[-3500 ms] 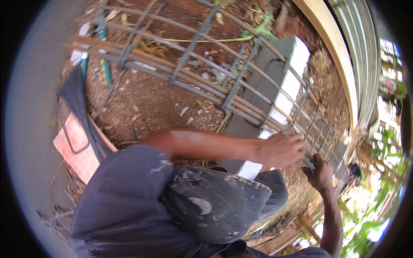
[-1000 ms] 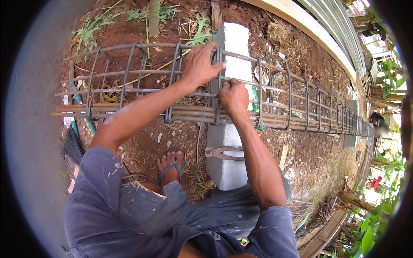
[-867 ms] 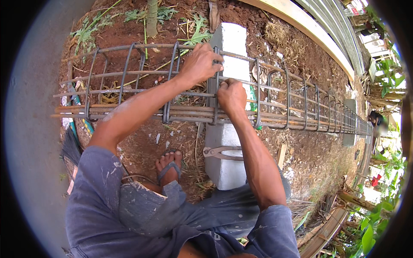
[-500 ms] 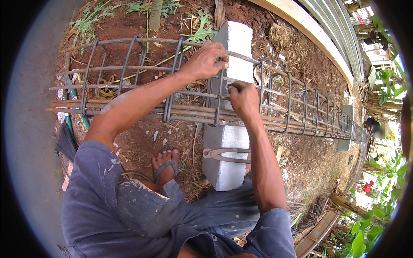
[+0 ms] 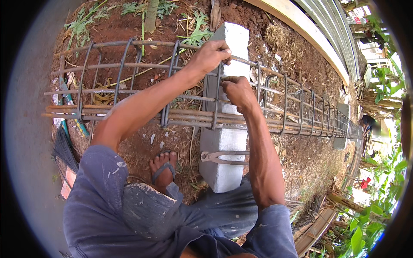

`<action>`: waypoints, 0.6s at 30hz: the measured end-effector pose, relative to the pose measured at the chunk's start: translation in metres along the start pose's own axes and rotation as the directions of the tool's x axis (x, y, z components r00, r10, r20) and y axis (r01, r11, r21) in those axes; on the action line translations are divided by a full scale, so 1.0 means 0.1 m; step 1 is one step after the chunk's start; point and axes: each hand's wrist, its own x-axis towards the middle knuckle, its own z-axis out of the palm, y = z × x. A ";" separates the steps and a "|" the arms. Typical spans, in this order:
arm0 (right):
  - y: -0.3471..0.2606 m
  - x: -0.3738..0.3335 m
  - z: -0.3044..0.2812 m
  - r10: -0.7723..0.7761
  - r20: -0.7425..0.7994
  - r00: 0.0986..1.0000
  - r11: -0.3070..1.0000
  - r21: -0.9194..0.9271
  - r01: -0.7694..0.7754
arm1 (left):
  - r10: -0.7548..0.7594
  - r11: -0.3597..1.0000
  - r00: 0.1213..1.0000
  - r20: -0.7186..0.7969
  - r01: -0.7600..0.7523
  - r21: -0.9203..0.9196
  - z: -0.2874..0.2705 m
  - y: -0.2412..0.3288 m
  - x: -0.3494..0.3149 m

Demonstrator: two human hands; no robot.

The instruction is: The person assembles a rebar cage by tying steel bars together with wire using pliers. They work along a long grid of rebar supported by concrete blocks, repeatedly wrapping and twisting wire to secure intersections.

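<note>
A long rebar cage (image 5: 189, 114) of straight rods and square stirrups lies across a white block (image 5: 228, 137). My left hand (image 5: 211, 56) is closed at the cage's top rod, its fingers curled where a stirrup (image 5: 217, 96) meets the rod. Just below and to the right, my right hand (image 5: 240, 91) is closed in a pinch beside that same stirrup. Anything thin between its fingers is too small to make out. Pincers (image 5: 223, 157) rest on the near part of the block, their handles running behind my right forearm.
My sandalled foot (image 5: 163, 167) is on the soil left of the block. A bundle of dark wire (image 5: 64, 147) lies at the left. Another block (image 5: 341, 129) sits under the cage's far right end. Long boards (image 5: 301, 32) edge the upper right; leafy plants (image 5: 365, 223) grow lower right.
My right hand has shifted slightly up and left along the stirrup, nearer my left hand. My left hand stays at the top rod. The whole view has moved a little.
</note>
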 end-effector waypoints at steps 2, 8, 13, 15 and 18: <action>-0.13 -0.09 -0.04 0.063 0.048 0.997 0.996 -0.061 -0.060 | -0.109 0.991 0.988 0.111 0.117 -0.069 -0.12 -0.05 -0.02; -0.01 0.06 0.01 0.051 0.063 0.997 0.997 -0.060 -0.047 | -0.156 0.940 0.986 0.052 0.164 -0.298 -0.02 -0.08 0.01; 0.22 0.23 0.05 -0.027 0.058 0.998 0.995 0.100 0.021 | -0.111 0.957 0.993 0.032 0.116 -0.265 -0.04 0.02 -0.01; 0.21 0.24 0.05 -0.009 0.047 0.999 0.989 0.146 0.002 | -0.075 0.967 0.997 0.017 0.076 -0.243 -0.07 0.02 -0.04; 0.16 0.25 0.01 0.029 0.047 0.998 0.983 0.182 -0.037 | -0.014 0.973 1.000 0.021 0.018 -0.230 -0.10 -0.06 -0.10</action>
